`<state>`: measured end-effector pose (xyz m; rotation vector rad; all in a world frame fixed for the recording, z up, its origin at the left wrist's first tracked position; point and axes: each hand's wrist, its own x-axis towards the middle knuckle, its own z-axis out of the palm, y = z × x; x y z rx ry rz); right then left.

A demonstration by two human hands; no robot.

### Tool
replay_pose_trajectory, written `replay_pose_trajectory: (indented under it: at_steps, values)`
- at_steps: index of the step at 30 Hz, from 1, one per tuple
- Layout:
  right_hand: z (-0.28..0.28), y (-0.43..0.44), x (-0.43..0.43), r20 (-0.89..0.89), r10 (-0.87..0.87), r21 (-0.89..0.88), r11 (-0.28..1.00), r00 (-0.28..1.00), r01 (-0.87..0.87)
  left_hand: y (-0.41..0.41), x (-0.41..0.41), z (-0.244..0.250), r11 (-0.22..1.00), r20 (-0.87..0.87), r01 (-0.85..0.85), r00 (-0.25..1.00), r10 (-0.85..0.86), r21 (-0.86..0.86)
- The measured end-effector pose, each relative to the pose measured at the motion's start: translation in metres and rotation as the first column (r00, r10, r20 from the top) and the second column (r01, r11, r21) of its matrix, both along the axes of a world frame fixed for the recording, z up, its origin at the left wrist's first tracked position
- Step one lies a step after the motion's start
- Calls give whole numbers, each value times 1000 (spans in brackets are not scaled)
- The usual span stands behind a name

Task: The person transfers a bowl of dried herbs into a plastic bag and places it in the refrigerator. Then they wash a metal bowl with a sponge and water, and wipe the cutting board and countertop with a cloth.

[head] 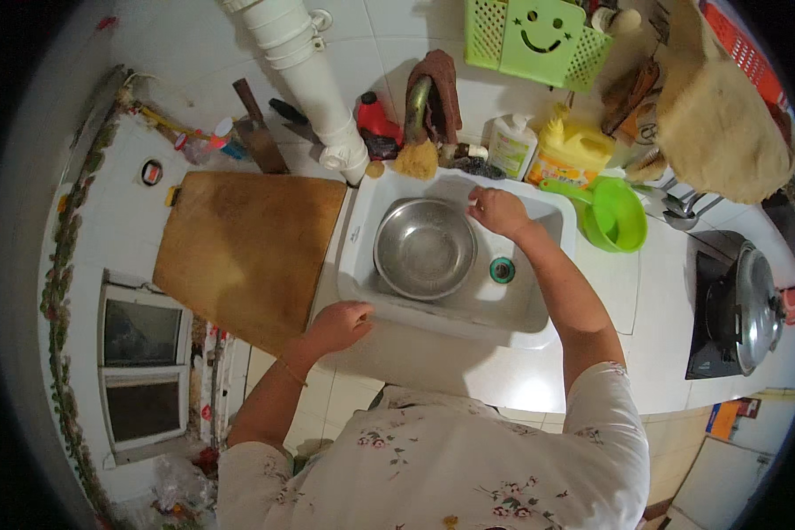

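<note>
A round stainless steel bowl [426, 248] rests inside the white sink [407, 311], on its left side. The bowl seems to hold a little liquid, though glare makes this hard to judge. My right hand [500, 211] is over the back of the sink, just right of the bowl's rim. Its fingers are bent, and whether anything sits between them is hidden. At the sink's front left corner, my left hand [341, 326] hovers with loosely curled fingers and nothing visible in it. A drain strainer with a green ring [502, 270] lies on the sink floor, right of the bowl.
A wooden cutting board [252, 245] lies left of the sink. A white drainpipe [305, 73] comes down behind. Along the back stand a dish soap bottle [510, 146] and a yellow jug [573, 156]. A green dipper [613, 215] and a lidded pot [745, 308] are on the right.
</note>
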<state>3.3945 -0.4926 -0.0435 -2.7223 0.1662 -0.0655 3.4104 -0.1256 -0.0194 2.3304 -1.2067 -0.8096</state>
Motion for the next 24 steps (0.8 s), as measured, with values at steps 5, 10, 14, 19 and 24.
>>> replay_pose_trajectory:
  at_steps: [5, 10, 14, 19, 24]
  values:
    - [5, -20, 57, 221, -161, -167, 965, 962, 200, -60, 70, -7, 995, -10, 6, 1000, -7, -102]
    - [-12, -12, 90, 23, -235, -344, 911, 972, 228, -84, 119, -55, 988, 22, -61, 998, 65, -142]
    - [-27, -7, 84, 229, -153, -378, 896, 961, 233, -110, 147, -87, 993, 75, -67, 994, 74, -92]
    - [-39, -4, 85, 281, -127, -446, 861, 951, 247, -151, 155, -121, 990, 206, -82, 973, 105, -116]
    - [-36, -1, 82, 313, -126, -409, 877, 941, 254, -176, 165, -108, 941, 109, -285, 945, 308, -183]
